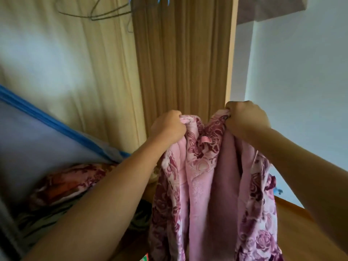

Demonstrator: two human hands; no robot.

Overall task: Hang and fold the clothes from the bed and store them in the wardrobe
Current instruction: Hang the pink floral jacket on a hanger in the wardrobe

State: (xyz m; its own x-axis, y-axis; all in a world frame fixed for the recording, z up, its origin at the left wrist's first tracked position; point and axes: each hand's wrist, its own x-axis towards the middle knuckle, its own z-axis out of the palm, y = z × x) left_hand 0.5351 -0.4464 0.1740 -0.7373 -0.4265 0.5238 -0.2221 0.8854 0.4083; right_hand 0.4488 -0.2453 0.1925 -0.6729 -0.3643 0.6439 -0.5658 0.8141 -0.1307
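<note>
**Head view.** The left hand is clenched on one upper edge of the pink plush garment with a dark maroon rose print. The right hand is clenched on the opposite upper edge. Both fists hold bunched cloth.

The garment hangs in the air between the hands, in front of the person. Its plain pink inner face is turned to the camera, and its lower part runs out of the bottom of the frame. A small pink hanging loop sits at the neck, between the two hands.

**Handling, as judged.**
- The fabric is thick, soft and limp. It holds no shape and sags into deep folds under its own weight.
- It appears moderately heavy for clothing, not slippery and not fragile.
- Grip it at the shoulder or collar edge, as here, so that it spreads.
- A full-fist grip suits the pile better than a fingertip pinch.
- The loop offers a second hold point for hanging.

**Surroundings.** Thin wire hangers hang at the upper left, before the tan pleated curtain, well apart from the garment. A bed with a floral cover lies at the lower left. No wardrobe is identifiable.
</note>
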